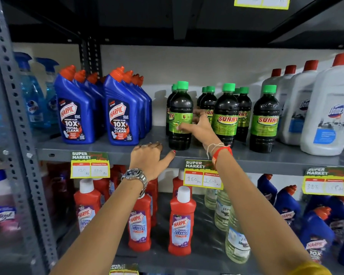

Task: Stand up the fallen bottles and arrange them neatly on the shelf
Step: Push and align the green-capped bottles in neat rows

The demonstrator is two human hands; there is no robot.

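The front dark bottle (pixel 180 116) with a green cap stands upright near the front edge of the grey shelf (pixel 99 149), its green label turned partly sideways so only the end of the brand name shows. The right hand (pixel 199 126) reaches in from the right and touches its label; the thumb lies across the label's front and the fingers (pixel 197 113) curl round its right side, loosely closed on the bottle. More dark green-capped bottles stand upright behind and to the right, among them one with SUNNY facing forward (pixel 226 114) and another further right (pixel 265 120). The left hand (pixel 150 158) rests on the shelf's front edge just left of the bottle's base, fingers bent over the lip and thumb stretched toward the bottle, holding nothing. A watch (pixel 136 175) sits on that wrist; red and white threads (pixel 219 150) circle the right wrist. To the left stand blue Harpic bottles (pixel 119 116), to the right white Domex bottles (pixel 330 116). A yellow price tag (pixel 204 176) hangs below.
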